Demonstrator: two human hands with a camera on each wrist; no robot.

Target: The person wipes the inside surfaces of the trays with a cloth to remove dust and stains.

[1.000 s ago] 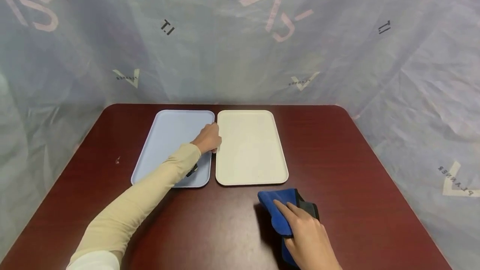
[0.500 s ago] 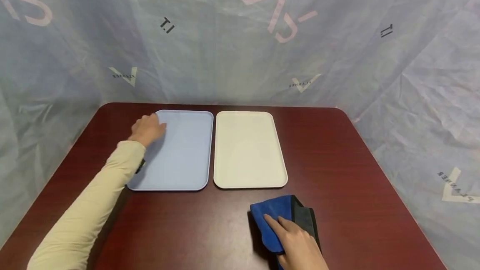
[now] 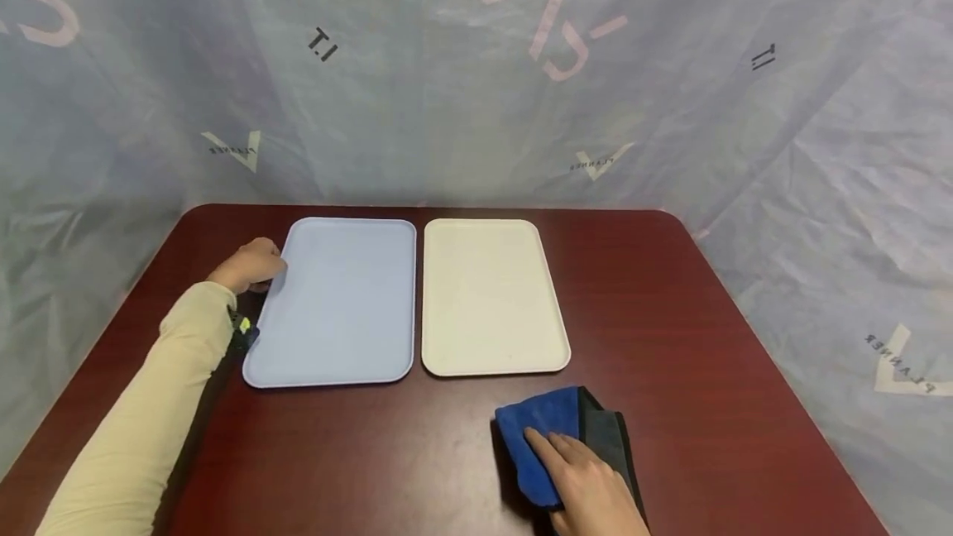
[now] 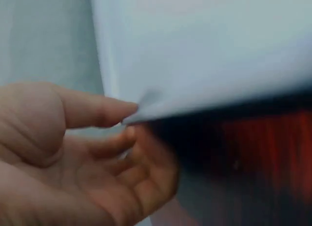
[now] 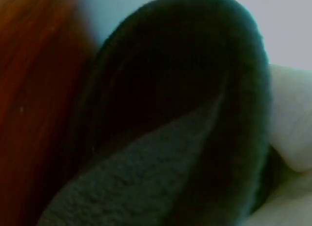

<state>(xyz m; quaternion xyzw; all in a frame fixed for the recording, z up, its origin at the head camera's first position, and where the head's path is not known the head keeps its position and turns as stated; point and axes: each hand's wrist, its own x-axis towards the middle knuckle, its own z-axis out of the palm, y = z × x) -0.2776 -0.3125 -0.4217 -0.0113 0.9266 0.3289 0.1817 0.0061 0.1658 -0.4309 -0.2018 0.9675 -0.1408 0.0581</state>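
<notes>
My left hand is at the left side of the light blue tray. In the left wrist view the thumb lies on the tray's rim with curled fingers below, pinching it. My right hand grips a folded cloth, blue with dark grey and black edging, near the table's front. Its fingers lie across the blue face. A dark rounded fold of the cloth fills much of the right wrist view, with part of the hand at the right.
Beside the blue tray, a cream tray lies across a narrow gap. Both are on a dark red-brown table. Grey printed sheeting hangs behind and at the sides.
My left hand has moved left from the gap between the trays to the blue tray's left rim and taken hold. The blue tray sits slightly further left. My right hand still holds the cloth.
</notes>
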